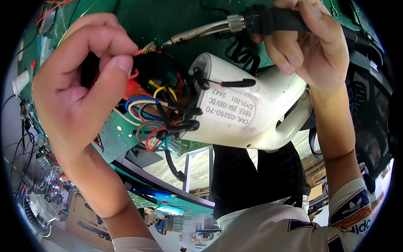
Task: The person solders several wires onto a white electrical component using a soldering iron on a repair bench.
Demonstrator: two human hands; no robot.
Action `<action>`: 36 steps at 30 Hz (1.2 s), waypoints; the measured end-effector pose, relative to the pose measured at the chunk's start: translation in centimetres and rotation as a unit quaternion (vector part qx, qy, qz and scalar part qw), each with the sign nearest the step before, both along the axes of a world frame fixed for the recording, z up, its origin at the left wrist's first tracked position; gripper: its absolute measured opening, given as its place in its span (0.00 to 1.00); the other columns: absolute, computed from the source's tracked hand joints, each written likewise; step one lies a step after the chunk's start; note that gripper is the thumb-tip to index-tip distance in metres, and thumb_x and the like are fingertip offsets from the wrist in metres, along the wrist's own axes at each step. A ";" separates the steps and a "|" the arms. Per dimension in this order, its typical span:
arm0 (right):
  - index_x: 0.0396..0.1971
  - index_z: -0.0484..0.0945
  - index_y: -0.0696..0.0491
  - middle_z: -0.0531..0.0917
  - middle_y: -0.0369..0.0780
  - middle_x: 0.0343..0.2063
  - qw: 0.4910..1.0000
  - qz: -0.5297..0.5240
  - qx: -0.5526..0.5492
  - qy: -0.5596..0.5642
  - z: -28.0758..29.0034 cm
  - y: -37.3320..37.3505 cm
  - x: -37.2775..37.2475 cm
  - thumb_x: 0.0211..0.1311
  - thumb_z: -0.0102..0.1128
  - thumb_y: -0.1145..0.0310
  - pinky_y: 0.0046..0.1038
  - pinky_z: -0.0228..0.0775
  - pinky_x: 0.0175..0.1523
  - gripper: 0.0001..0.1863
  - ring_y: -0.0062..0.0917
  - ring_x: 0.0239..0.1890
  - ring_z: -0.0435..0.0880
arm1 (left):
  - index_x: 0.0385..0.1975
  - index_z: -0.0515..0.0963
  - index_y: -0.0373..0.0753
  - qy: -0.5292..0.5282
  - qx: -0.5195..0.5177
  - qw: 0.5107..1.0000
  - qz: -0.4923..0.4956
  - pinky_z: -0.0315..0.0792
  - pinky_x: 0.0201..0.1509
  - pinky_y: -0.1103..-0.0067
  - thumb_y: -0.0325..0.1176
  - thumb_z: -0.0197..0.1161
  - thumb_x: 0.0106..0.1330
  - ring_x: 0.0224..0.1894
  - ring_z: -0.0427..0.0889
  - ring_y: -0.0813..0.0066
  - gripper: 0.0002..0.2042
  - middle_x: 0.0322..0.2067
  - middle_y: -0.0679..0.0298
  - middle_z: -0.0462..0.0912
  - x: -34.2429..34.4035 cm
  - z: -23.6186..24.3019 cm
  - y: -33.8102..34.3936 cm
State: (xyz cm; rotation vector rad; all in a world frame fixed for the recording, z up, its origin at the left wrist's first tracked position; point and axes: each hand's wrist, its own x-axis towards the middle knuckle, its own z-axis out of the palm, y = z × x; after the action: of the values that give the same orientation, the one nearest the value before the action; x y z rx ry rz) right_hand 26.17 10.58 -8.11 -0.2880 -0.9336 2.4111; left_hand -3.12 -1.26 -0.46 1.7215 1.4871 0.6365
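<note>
My right hand is closed round the black handle of a soldering iron, whose metal shaft points left. Its tip is close to a small metal terminal; whether they touch I cannot tell. My left hand pinches a red wire beside that terminal, thumb against fingers. Between my hands lies a white plastic charging-gun housing with a printed oval on its side. Several coloured wires, some ending in black sleeves, spill from its open end.
A green work mat covers the bench under the housing. A coiled black cord lies behind it. At the right is a black chair-like mesh part. Loose cables and bench clutter fill the left side; a white cup-shaped thing stands there.
</note>
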 end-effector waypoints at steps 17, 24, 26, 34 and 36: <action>0.44 0.70 0.58 0.71 0.39 0.11 0.993 -0.019 0.106 0.037 -1.7 0.7 0.2 0.79 0.39 0.61 0.30 0.73 0.36 0.15 0.29 0.09 0.71 | 0.38 0.77 0.29 0.019 0.006 1.000 -0.011 0.65 0.53 0.79 0.19 0.58 0.62 0.53 0.73 0.70 0.06 0.40 0.56 0.77 -1.0 -0.3 0.3; 0.45 0.69 0.58 0.69 0.39 0.10 0.988 -0.026 0.142 0.055 -1.8 1.0 0.8 0.79 0.39 0.61 0.31 0.73 0.36 0.15 0.28 0.08 0.69 | 0.36 0.77 0.29 0.016 0.013 1.000 -0.011 0.64 0.48 0.81 0.20 0.59 0.62 0.48 0.72 0.76 0.05 0.44 0.56 0.76 -0.8 -0.6 -0.1; 0.45 0.69 0.58 0.69 0.40 0.10 0.988 -0.021 0.134 0.068 -2.2 1.5 1.3 0.79 0.39 0.61 0.32 0.74 0.36 0.15 0.28 0.08 0.69 | 0.35 0.77 0.30 0.005 -0.009 1.000 0.019 0.63 0.45 0.83 0.20 0.59 0.61 0.44 0.72 0.77 0.05 0.44 0.56 0.76 0.1 -0.3 -0.3; 0.52 0.71 0.52 0.69 0.31 0.15 0.982 -0.056 0.179 -0.001 -0.5 3.3 2.5 0.79 0.34 0.58 0.34 0.63 0.55 0.18 0.18 0.17 0.69 | 0.27 0.76 0.33 0.062 0.052 0.997 0.009 0.64 0.36 0.81 0.22 0.62 0.52 0.36 0.72 0.75 0.03 0.31 0.59 0.75 1.1 0.4 0.5; 0.51 0.72 0.52 0.69 0.31 0.16 0.983 -0.083 0.163 -0.015 -0.5 3.5 2.7 0.78 0.36 0.59 0.35 0.63 0.55 0.17 0.19 0.17 0.69 | 0.26 0.76 0.34 0.072 0.082 0.994 -0.007 0.64 0.37 0.79 0.22 0.62 0.51 0.38 0.74 0.71 0.04 0.25 0.62 0.73 1.2 0.4 0.8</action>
State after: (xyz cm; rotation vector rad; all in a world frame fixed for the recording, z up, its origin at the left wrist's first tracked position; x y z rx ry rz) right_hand 28.84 14.05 -8.57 -0.2682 -1.2450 2.0689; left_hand -1.94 -0.47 -0.09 1.9370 1.5557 0.6532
